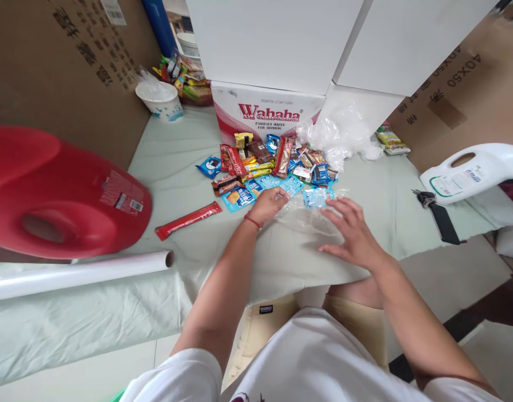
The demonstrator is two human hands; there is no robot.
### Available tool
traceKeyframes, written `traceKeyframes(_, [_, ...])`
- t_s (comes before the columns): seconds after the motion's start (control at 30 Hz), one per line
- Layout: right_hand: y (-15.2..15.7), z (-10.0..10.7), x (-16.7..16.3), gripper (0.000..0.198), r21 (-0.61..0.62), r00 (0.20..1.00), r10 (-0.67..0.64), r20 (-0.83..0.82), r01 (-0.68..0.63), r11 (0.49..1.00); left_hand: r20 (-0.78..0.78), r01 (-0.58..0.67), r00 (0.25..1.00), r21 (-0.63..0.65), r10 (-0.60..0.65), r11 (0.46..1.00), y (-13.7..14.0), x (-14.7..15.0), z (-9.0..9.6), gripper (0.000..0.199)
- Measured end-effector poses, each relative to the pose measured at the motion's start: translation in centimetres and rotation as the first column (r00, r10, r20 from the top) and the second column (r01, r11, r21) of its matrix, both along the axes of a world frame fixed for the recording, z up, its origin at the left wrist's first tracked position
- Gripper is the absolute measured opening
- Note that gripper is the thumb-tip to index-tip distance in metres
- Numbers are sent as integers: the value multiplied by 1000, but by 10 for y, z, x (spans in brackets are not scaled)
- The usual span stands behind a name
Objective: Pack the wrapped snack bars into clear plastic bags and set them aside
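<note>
My left hand (270, 205) is closed at the near edge of the snack pile, its thumb and fingers pinching the edge of a clear plastic bag (300, 219). The bag lies flat and crumpled between my two hands. At the bag's far side is a light blue snack packet (315, 197); I cannot tell whether it is inside or under the film. My right hand (349, 231) hovers with fingers spread, fingertips close to that packet. Other blue packets (240, 197) lie just beyond my left hand, among wrapped snacks (260, 152) in red, yellow, brown and blue.
A long red packet (188, 220) lies left of the pile. Further left are a big red jug (72, 195) and a white roll (84, 273). A Wahaha carton (269, 111) and bunched clear bags (344, 137) stand behind. At right are a white bottle (470, 173) and keys (426, 198).
</note>
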State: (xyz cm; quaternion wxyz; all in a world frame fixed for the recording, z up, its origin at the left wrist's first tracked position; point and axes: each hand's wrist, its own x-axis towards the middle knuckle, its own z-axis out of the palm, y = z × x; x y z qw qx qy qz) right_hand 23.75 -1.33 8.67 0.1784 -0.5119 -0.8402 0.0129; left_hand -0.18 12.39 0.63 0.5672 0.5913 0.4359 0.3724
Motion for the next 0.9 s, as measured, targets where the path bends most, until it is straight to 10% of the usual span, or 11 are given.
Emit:
traceKeyframes(0.37, [-58, -53, 16, 7, 286, 935, -320, 154, 268, 920, -54, -155, 986, 49, 158, 987, 8, 6, -9, 11])
traceKeyframes(0.63, [-125, -77, -31, 12, -164, 946, -269, -182, 241, 957, -139, -235, 960, 77, 244, 969, 9, 8, -12, 12])
traceKeyframes(0.73, [-123, -71, -19, 25, -346, 761, -492, -424, 366, 864, -163, -244, 952, 105, 259, 964, 6, 5, -8, 14])
traceKeyframes(0.9, [-87, -60, 7, 71, -647, 127, -789, -601, 503, 573, -184, -249, 945, 132, 271, 959, 0, 6, -7, 14])
